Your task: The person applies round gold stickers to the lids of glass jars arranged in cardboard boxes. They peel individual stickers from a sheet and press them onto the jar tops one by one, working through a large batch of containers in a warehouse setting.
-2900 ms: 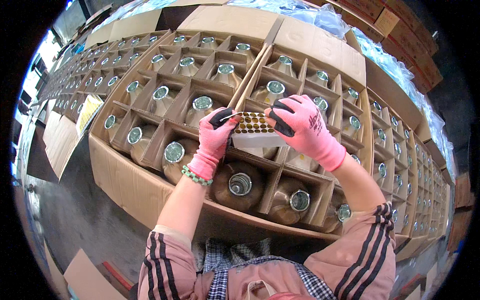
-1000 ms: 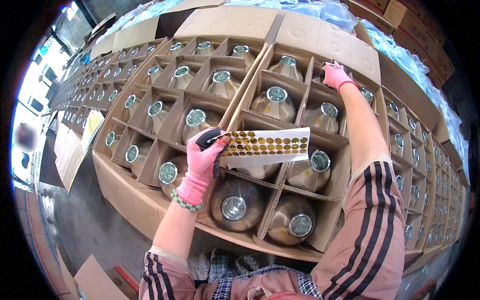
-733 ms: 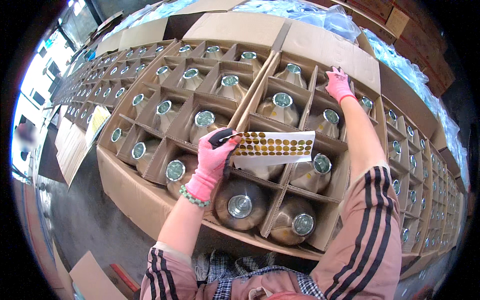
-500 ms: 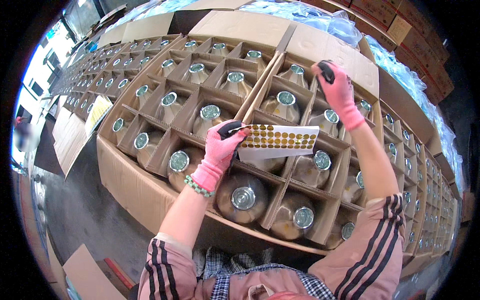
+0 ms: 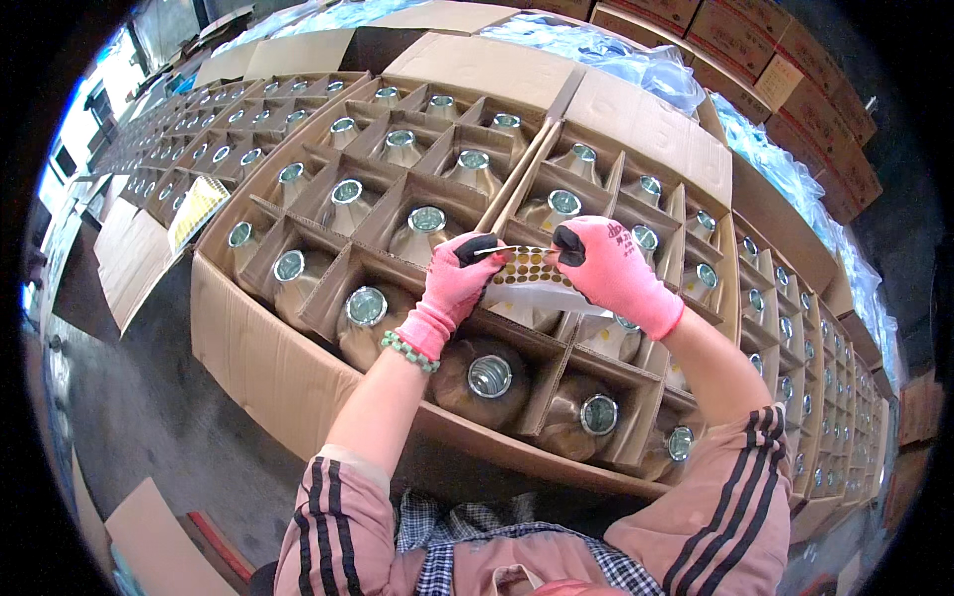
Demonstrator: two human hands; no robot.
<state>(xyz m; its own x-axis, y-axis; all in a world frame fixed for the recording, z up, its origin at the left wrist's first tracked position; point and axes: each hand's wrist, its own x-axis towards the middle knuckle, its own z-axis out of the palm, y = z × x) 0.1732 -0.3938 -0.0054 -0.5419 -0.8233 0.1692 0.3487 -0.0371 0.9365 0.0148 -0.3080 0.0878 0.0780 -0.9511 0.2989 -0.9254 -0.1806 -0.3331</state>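
My left hand [image 5: 449, 288], in a pink glove with black fingertips, pinches the left end of a white sheet of round gold stickers [image 5: 522, 266]. At the sheet's upper right, my right hand [image 5: 618, 273], gloved alike, is closed with thumb and forefinger pressed against it. The right hand covers that part, so whether a single sticker is between the fingers cannot be made out. Below the sheet stands an open cardboard carton [image 5: 268, 358] with dividers. Brownish, silvery glass flask liners [image 5: 482, 397] stand upright in its cells, round mouths facing up.
More divided cartons of liners stand at the far left [image 5: 214, 134] and right [image 5: 810, 348]. Bluish plastic wrapping [image 5: 636, 65] lies behind the raised flaps. Stacked brown boxes [image 5: 740, 40] rise at the back right. Another yellow dotted sheet [image 5: 199, 209] rests on a left flap.
My right hand has come down and left from above the far liners to the sticker sheet. The left hand still holds the sheet, which is now bent and partly covered.
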